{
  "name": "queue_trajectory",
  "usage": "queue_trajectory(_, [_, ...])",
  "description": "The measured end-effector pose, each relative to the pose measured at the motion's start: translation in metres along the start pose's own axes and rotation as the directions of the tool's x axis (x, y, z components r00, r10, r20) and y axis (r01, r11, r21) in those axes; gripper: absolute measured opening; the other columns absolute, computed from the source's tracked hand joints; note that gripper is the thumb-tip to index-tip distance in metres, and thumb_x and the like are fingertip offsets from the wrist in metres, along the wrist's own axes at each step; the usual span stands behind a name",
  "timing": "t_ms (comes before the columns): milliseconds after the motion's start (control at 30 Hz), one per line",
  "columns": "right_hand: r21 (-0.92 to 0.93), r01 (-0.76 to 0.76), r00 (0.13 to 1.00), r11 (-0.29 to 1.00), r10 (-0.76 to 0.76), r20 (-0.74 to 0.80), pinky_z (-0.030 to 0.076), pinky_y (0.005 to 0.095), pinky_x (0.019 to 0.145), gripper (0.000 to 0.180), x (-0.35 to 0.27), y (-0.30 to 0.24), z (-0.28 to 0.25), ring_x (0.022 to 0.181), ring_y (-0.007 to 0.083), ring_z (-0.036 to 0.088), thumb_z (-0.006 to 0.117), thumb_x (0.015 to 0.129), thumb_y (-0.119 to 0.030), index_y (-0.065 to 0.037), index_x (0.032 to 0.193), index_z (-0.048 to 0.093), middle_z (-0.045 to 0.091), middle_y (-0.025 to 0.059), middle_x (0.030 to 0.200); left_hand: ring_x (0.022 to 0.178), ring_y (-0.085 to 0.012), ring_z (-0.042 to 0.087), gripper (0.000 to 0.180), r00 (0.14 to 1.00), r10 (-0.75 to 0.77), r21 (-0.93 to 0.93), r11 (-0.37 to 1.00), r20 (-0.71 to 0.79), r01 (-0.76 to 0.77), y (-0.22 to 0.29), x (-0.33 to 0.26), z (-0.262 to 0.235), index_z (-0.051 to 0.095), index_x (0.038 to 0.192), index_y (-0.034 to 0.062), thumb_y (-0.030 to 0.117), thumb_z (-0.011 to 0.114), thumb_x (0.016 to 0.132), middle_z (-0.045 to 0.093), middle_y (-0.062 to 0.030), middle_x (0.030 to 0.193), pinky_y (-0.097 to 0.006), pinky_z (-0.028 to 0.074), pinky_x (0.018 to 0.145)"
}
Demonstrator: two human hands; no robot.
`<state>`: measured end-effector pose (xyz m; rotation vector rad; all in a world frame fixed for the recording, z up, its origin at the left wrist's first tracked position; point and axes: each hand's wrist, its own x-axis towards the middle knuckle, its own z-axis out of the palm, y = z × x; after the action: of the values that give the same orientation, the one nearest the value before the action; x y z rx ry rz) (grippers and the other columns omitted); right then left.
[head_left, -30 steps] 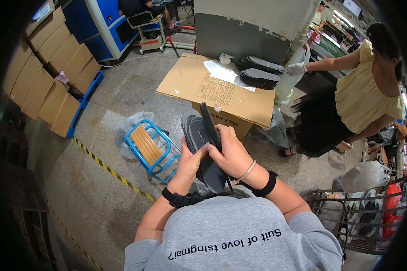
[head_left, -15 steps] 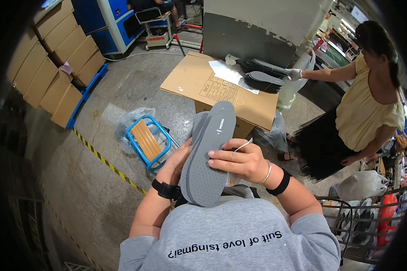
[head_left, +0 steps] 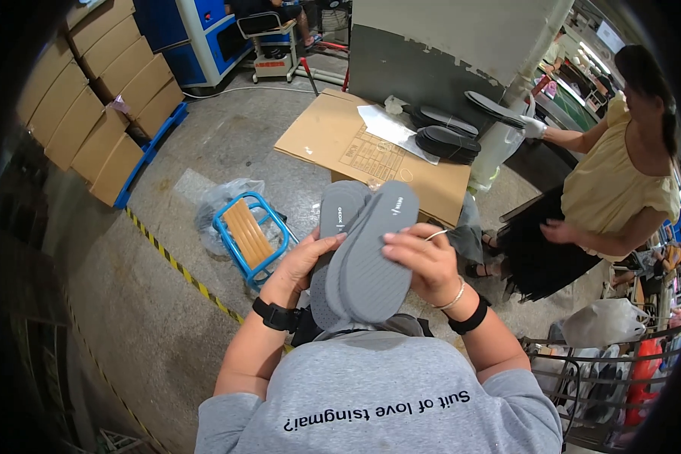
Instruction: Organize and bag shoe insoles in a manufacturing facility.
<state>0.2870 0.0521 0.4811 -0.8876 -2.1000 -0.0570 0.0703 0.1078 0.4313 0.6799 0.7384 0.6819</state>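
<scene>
Below the cardboard box, before the chest, grey insoles fan out, long axes running away from the body, printed ends boxward, uppermost slanting right. Left hand clasps the left insoles; right hand grips the right-hand ones, thumb seemingly beneath.

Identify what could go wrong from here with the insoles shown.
The flat grey foot-shaped insoles, overlapping unevenly between the left hand and right hand, might slip apart. The nearer black foot-shaped insole stack on the brown cardboard box sits near the box's edge, so a bump could topple it.
</scene>
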Motion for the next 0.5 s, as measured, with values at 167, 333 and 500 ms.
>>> queue_trajectory(167, [0.557, -0.544, 0.734, 0.628, 0.678, -0.046, 0.042, 0.0235, 0.072, 0.036, -0.02, 0.013, -0.001, 0.087, 0.0112, 0.052, 0.055, 0.075, 0.005, -0.003, 0.109, 0.05, 0.056, 0.0045, 0.103, 0.088, -0.0177, 0.056, 0.053, 0.996, 0.038, -0.025, 0.999, -0.087, -0.04, 0.003, -0.007, -0.003, 0.04, 0.12, 0.0007, 0.018, 0.062, 0.074, 0.055, -0.0105, 0.102, -0.032, 0.047, 0.077])
queue_trajectory(333, [0.856, -0.493, 0.536, 0.155, 0.829, 0.158, 0.036, 0.0138, 0.052, 0.04, -0.019, 0.025, -0.005, 0.072, 0.0026, 0.049, 0.052, 0.084, -0.011, -0.006, 0.121, 0.039, 0.052, -0.0003, 0.103, 0.088, -0.0259, 0.058, 0.053, 0.99, 0.053, -0.485, 0.874, 0.128, 0.015, 0.004, -0.011, -0.001, 0.041, 0.119, -0.002, 0.025, 0.056, 0.077, 0.055, -0.0173, 0.102, -0.035, 0.049, 0.076])
queue_trajectory(500, [0.86, -0.17, 0.431, -0.481, 0.749, 0.504, 0.027, 0.0146, 0.041, 0.03, -0.025, 0.037, 0.015, 0.059, 0.0016, 0.042, 0.047, 0.088, -0.016, -0.011, 0.117, 0.044, 0.055, -0.0043, 0.091, 0.088, -0.0308, 0.056, 0.062, 0.902, 0.277, -0.595, 0.803, 0.331, -0.028, -0.005, -0.003, 0.001, 0.034, 0.122, -0.0086, 0.032, 0.054, 0.08, 0.049, -0.0226, 0.108, -0.034, 0.049, 0.074])
